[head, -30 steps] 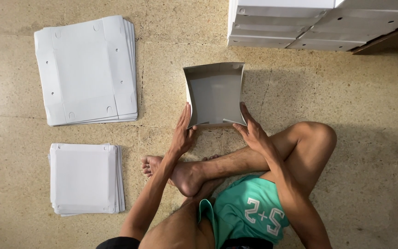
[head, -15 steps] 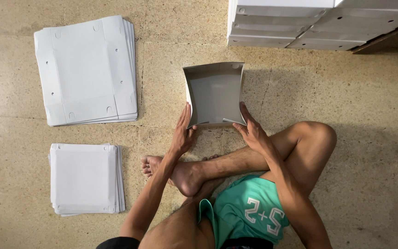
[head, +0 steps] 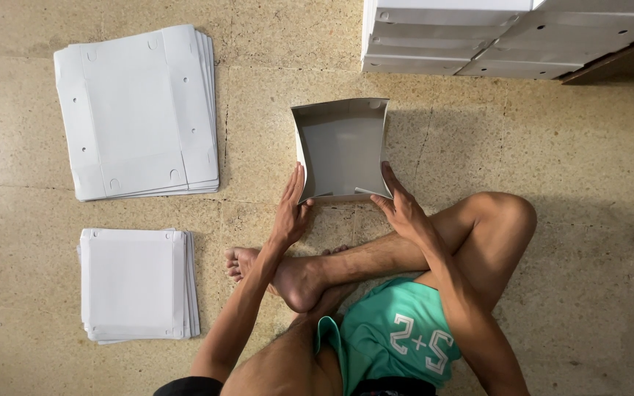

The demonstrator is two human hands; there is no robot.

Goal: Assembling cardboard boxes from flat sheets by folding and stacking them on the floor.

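A half-folded grey cardboard box (head: 343, 147) stands open-topped on the stone floor in front of my crossed legs. My left hand (head: 290, 209) presses flat against the box's near left corner. At the near right corner my right hand (head: 399, 203) grips the wall, fingers along its side. The near flaps of the box are partly folded in between my hands.
A stack of large flat cardboard blanks (head: 137, 110) lies at the far left. A smaller stack of flat white sheets (head: 137, 284) lies nearer, to my left. Several finished white boxes (head: 478, 37) are piled at the top right, beside a brown edge.
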